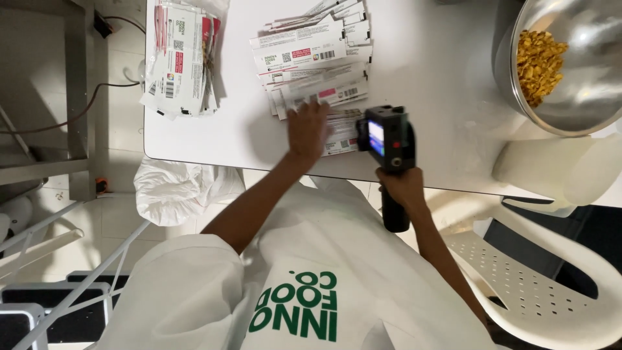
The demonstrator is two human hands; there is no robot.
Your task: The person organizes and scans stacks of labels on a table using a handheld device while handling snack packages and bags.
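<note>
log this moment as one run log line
left hand: flat on fanned pouches | right hand: grips handheld printer at pouches' edge | white table

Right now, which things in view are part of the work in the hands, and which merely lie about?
In use: left hand flat on fanned packets; right hand gripping handheld printer.
Lying about: second packet stack, steel bowl of snacks, white chair.

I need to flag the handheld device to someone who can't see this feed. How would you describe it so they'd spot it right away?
Start at the white table and go to its near edge, just right of the fanned row of flat printed pouches. There the right hand grips a black pistol-shaped device by its handle. It is the only dark, boxy thing there, with a small lit screen facing up.
</note>
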